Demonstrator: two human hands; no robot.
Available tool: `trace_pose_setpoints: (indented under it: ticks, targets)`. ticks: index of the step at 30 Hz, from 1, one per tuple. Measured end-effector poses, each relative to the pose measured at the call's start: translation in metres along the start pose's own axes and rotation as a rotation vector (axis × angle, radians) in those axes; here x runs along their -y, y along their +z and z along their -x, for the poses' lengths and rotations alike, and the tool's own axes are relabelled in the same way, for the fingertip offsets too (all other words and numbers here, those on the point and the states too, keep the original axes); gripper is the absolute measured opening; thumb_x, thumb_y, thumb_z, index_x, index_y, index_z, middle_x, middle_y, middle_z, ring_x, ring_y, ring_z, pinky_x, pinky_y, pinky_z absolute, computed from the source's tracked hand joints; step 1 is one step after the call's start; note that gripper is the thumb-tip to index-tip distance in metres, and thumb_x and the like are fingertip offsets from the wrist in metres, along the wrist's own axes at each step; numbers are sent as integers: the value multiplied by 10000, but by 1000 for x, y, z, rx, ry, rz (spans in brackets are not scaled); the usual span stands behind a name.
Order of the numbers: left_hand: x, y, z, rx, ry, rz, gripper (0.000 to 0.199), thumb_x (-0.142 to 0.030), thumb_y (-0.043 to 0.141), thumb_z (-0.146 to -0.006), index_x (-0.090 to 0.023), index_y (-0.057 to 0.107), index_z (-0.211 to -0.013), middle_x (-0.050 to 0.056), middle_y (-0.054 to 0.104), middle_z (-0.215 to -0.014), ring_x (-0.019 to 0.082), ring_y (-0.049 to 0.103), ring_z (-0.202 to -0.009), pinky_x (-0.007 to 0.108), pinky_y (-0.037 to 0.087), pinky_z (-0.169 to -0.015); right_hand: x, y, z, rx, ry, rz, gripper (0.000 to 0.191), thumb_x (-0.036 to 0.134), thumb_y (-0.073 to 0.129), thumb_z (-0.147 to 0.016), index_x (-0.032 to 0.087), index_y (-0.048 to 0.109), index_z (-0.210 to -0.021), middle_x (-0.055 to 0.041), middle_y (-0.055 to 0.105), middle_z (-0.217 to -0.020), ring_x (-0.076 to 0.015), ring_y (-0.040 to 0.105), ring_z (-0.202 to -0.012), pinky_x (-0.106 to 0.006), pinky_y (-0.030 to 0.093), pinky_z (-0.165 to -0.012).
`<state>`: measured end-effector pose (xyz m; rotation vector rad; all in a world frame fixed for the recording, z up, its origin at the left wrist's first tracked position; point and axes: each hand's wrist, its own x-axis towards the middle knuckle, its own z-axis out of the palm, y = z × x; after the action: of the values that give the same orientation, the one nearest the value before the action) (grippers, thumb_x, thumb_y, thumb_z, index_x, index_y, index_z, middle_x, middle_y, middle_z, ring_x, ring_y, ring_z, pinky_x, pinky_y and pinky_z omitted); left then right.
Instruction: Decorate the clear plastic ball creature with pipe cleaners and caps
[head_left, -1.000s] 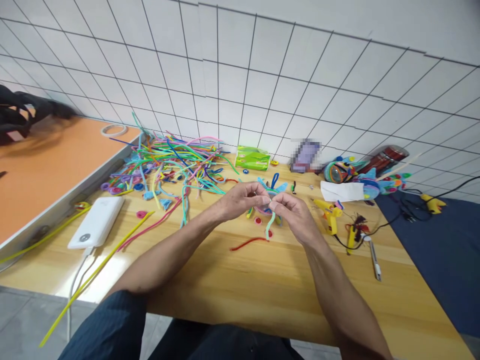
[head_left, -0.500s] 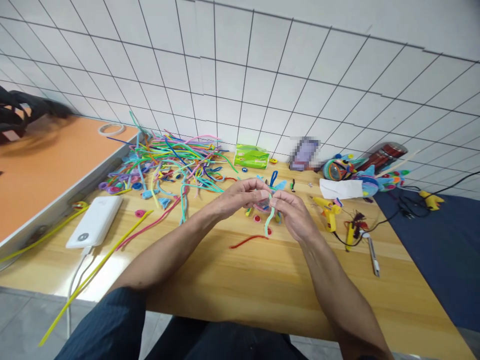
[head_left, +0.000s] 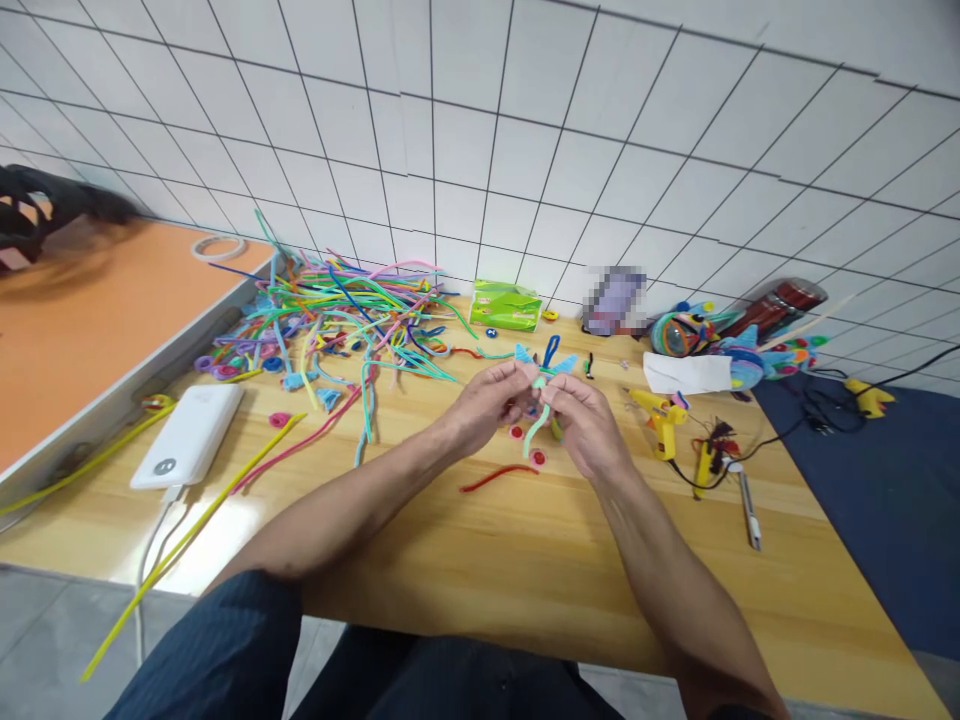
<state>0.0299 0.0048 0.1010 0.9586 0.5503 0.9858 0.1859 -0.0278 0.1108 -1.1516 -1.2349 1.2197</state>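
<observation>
The pale green strip (head_left: 535, 430) has swung its tail leftward, mid-frame; left hand (head_left: 489, 398) and right hand (head_left: 591, 425) pinch its top.

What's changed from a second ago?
The loose end of the green strip has swung left, off the lower red disc; more of its top shows between the hands. The left hand and right hand still hold its upper part; the red wire stayed put.

Pale green pipe cleaner (head_left: 536, 430)
</observation>
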Motion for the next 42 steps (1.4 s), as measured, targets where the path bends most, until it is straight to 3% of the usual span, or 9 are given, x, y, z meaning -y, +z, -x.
trace_pose_setpoints:
  ticks: [7,12,16,18,23,29,32,36,42]
  targets:
    - [-34,-23,-4,296,36,-365,483,-582,917,-786,-145,738,-888,44,737,-813,136,661,-728,245,485,-679,13,-11,0,113,18,72,278,427,739,-746,236,602,-598,19,543,-603,-148,441,-611,-312,375,-638]
    - [-26,-13,1,196,45,-266,539,-615,924,-758,-136,688,-836,34,718,-755,113,623,-655,235,461,-633,8,-7,1,107,21,-1,304,460,796,-770,242,617,-656,20,554,-653,-158,480,-644,-314,428,-667]
    - [-8,1,3,13,43,-76,592,-642,945,-693,-148,644,-815,-23,630,-669,63,502,-541,202,348,-523,5,-1,0,33,49,-112,346,482,860,-722,242,618,-663,25,567,-669,-156,529,-672,-302,472,-704]
    - [-6,2,2,-14,37,-64,606,-666,930,-690,-148,634,-796,-26,615,-669,46,435,-511,204,290,-492,7,-2,-1,19,70,-132,347,479,871,-687,236,626,-651,21,582,-678,-147,519,-663,-295,462,-689]
    - [-26,-13,-2,137,24,-262,594,-723,790,-817,-138,688,-811,-18,590,-634,60,376,-503,235,258,-496,14,-13,-2,98,103,-72,309,427,827,-703,237,602,-612,24,522,-612,-147,452,-621,-292,363,-598]
    - [-39,-27,-2,302,43,-540,390,-511,841,-856,-135,742,-898,47,733,-815,133,616,-739,250,452,-690,13,-19,-2,205,103,30,312,451,787,-751,234,610,-614,16,519,-618,-155,438,-618,-305,347,-585]
    - [-32,-28,-4,272,65,-509,419,-530,844,-852,-129,723,-869,44,724,-793,141,643,-735,260,484,-707,9,-17,-3,169,42,69,324,487,813,-775,232,647,-663,17,557,-655,-153,469,-647,-299,385,-620]
    - [-18,-19,-4,133,104,-358,504,-608,862,-804,-136,690,-848,30,708,-774,134,655,-705,261,515,-697,0,-8,-3,61,-24,18,370,528,852,-794,237,643,-700,32,572,-659,-138,507,-633,-283,423,-630]
    - [-3,-4,0,-65,63,-162,551,-650,880,-731,-153,651,-798,-41,594,-657,45,398,-509,213,293,-502,-3,-3,-3,-11,-15,-44,365,527,885,-764,238,666,-721,22,635,-687,-133,566,-623,-265,463,-597]
